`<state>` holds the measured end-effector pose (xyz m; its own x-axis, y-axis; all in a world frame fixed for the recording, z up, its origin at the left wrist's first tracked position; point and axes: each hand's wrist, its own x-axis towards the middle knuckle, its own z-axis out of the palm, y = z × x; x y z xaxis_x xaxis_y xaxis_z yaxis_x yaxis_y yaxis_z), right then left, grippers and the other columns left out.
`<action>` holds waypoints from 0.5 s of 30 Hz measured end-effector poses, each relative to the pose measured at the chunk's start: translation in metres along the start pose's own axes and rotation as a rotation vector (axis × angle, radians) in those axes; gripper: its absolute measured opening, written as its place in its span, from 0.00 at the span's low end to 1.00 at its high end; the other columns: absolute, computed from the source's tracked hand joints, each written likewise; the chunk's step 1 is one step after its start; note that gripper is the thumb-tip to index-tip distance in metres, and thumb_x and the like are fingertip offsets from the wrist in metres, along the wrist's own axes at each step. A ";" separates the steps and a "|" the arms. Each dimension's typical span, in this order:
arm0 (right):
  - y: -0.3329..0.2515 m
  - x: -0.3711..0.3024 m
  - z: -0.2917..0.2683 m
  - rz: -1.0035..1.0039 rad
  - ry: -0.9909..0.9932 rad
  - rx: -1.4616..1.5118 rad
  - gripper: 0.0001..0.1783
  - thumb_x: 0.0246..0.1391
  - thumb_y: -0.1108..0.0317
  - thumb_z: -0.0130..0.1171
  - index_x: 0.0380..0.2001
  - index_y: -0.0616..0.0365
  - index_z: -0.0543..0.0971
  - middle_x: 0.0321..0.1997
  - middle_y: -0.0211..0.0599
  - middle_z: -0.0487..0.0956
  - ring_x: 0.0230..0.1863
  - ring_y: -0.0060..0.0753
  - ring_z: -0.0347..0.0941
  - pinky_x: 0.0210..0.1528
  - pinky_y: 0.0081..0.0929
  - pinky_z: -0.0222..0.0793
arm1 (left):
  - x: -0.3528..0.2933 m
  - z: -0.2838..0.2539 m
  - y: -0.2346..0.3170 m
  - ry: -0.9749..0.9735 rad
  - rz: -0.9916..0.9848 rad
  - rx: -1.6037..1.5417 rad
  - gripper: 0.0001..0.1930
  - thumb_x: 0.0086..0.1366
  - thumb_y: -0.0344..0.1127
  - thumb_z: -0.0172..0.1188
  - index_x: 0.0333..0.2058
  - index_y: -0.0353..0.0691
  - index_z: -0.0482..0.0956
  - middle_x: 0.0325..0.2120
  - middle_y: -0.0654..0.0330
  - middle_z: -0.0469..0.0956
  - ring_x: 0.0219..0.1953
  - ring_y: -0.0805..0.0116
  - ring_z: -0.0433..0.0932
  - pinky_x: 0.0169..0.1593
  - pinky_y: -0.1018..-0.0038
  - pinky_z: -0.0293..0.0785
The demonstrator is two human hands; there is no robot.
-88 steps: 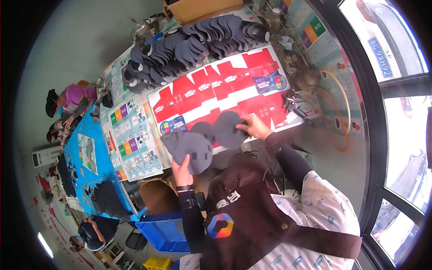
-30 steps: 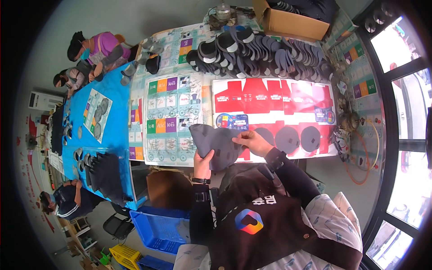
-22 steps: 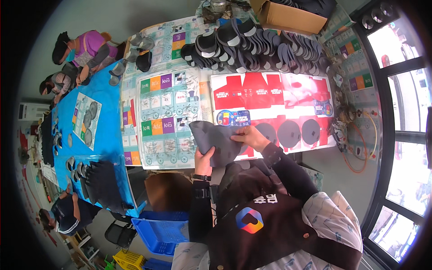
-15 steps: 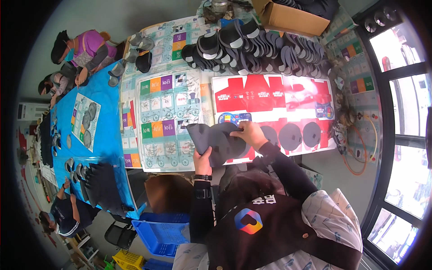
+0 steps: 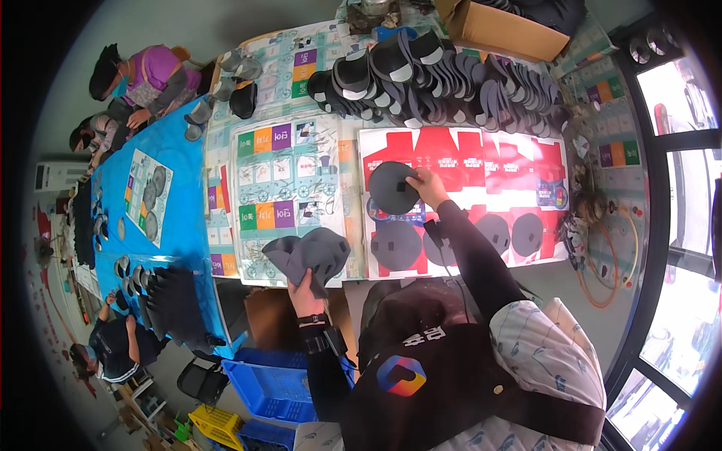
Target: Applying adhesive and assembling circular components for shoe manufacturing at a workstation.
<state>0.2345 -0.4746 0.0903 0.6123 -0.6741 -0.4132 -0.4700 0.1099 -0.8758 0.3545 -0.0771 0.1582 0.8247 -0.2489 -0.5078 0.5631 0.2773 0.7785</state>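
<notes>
The right hand (image 5: 430, 189) is over the left half of the red-and-white sheet (image 5: 519, 180), its thumb and fingers pinching a dark grey disc (image 5: 392, 186) by the right-hand rim. The disc partly covers a blue printed patch; whether it touches the sheet, I cannot tell. The left hand (image 5: 304, 295) is off the sheet's near left corner, its fingers gripping a bundle of dark grey pieces (image 5: 314, 254) from below, the loose parts spread up and to the left. Four dark discs (image 5: 494, 231) lie in a row along the sheet's near edge; the right forearm partly hides the second from the left. Left of the sheet, a printed paper (image 5: 259, 184) with coloured squares lies on the counter (image 5: 267, 94). Beyond the sheet's far edge are tight rows of curved grey and black pads (image 5: 451, 71), with an open cardboard box (image 5: 505, 31) behind them. Well left of the sheet, three people are around a blue-topped counter (image 5: 113, 203). A blue crate (image 5: 271, 383) is below the sheet, toward the lower left.
</notes>
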 end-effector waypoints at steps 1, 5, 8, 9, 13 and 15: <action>0.004 0.006 0.002 0.010 -0.026 0.013 0.13 0.62 0.66 0.63 0.43 0.64 0.81 0.24 0.34 0.79 0.18 0.25 0.74 0.18 0.27 0.68 | -0.001 -0.003 0.000 -0.001 0.010 0.000 0.23 0.67 0.17 0.56 0.61 0.35 0.71 0.55 0.54 0.77 0.54 0.57 0.78 0.57 0.62 0.78; 0.010 0.019 0.006 0.076 -0.120 0.038 0.13 0.63 0.64 0.63 0.44 0.62 0.81 0.25 0.30 0.77 0.19 0.21 0.67 0.17 0.25 0.60 | -0.003 -0.013 -0.007 0.029 -0.006 0.002 0.23 0.68 0.17 0.55 0.61 0.35 0.71 0.55 0.54 0.77 0.53 0.56 0.79 0.56 0.60 0.79; 0.015 0.024 0.009 0.069 -0.111 0.037 0.12 0.63 0.63 0.63 0.41 0.62 0.82 0.23 0.29 0.76 0.19 0.20 0.67 0.18 0.26 0.59 | -0.006 -0.011 -0.012 0.051 -0.027 -0.017 0.22 0.68 0.18 0.55 0.60 0.35 0.71 0.54 0.53 0.77 0.52 0.55 0.80 0.55 0.59 0.79; 0.015 0.026 0.009 0.070 -0.115 0.036 0.12 0.63 0.63 0.63 0.41 0.62 0.82 0.23 0.29 0.76 0.19 0.20 0.67 0.18 0.26 0.59 | -0.007 -0.009 -0.012 0.048 -0.028 -0.030 0.22 0.67 0.18 0.56 0.60 0.33 0.71 0.54 0.53 0.77 0.53 0.57 0.79 0.56 0.61 0.77; 0.019 0.031 0.011 0.067 -0.104 -0.026 0.13 0.62 0.63 0.65 0.39 0.63 0.82 0.21 0.31 0.77 0.18 0.22 0.69 0.19 0.28 0.63 | -0.007 0.001 -0.010 0.039 -0.005 -0.026 0.22 0.67 0.18 0.58 0.59 0.31 0.72 0.54 0.53 0.78 0.54 0.58 0.79 0.58 0.64 0.76; 0.028 0.037 0.012 0.058 -0.091 -0.036 0.13 0.61 0.63 0.66 0.37 0.64 0.81 0.20 0.33 0.78 0.16 0.24 0.70 0.18 0.29 0.65 | -0.007 0.005 -0.007 0.046 -0.013 -0.027 0.22 0.67 0.18 0.58 0.59 0.31 0.72 0.54 0.53 0.78 0.53 0.58 0.79 0.58 0.64 0.76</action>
<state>0.2518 -0.4875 0.0468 0.6381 -0.5980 -0.4850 -0.5277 0.1189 -0.8410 0.3443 -0.0825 0.1579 0.8188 -0.2094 -0.5346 0.5741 0.2996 0.7620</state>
